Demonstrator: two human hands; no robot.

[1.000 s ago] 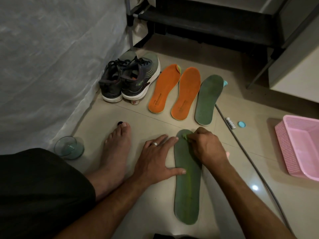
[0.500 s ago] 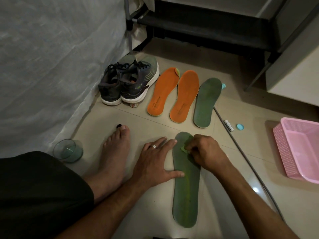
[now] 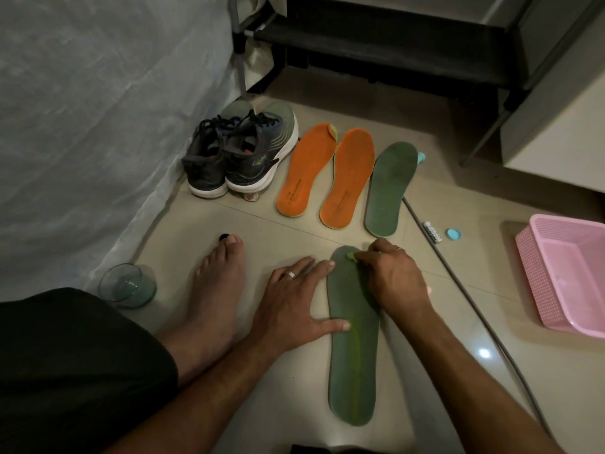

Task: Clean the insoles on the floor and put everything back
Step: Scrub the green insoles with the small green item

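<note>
While the near green insole lies lengthwise on the floor, I see my left hand flat beside it, fingers straight, thumb on its edge. The pink basket, well right of my fingers, shows nothing inside. My right hand pinches a small green scrubber at its toe.

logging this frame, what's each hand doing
Left hand: open, flat on floor, thumb pressing the near green insole.
Right hand: gripping a small green scrubber.
</note>
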